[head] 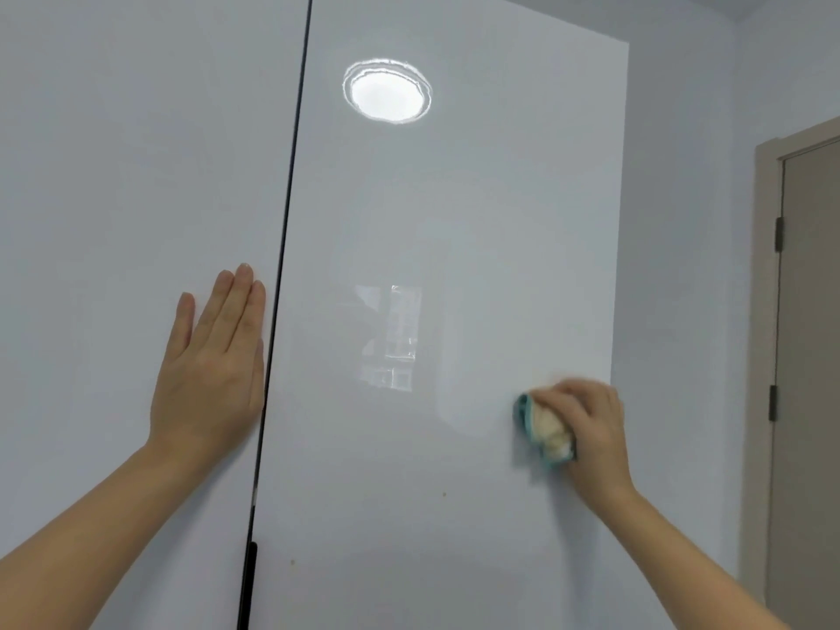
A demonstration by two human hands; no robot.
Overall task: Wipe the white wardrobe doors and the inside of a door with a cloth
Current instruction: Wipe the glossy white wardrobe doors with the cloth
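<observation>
Pressed flat on the left wardrobe door (113, 175), hard against its right edge: the left hand (209, 370), fingers straight and together, holding nothing. Just beside the fingertips, a thin black gap (291, 175) between that door and the right wardrobe door (454, 220), thickening low down into a black handle strip (249, 579).

Near the right edge of the right door, below mid-height: the right hand (591, 429), fingers curled round a bunched cloth (547, 431) and pressing it to the panel. Wide bare panel between cloth and gap, and above the cloth up to the top edge. Past the right edge, a strip of pale wall (682, 220), then a beige room door (813, 356) in its frame with dark hinges.

Cloth cream-yellow at the centre with a teal border, crumpled into a wad, slightly blurred. Doors glossy, white-grey, mirroring a round ceiling lamp (386, 93) high up and a window (391, 338) at mid-height. A couple of small brown specks (444, 494) on the lower part of the right door.
</observation>
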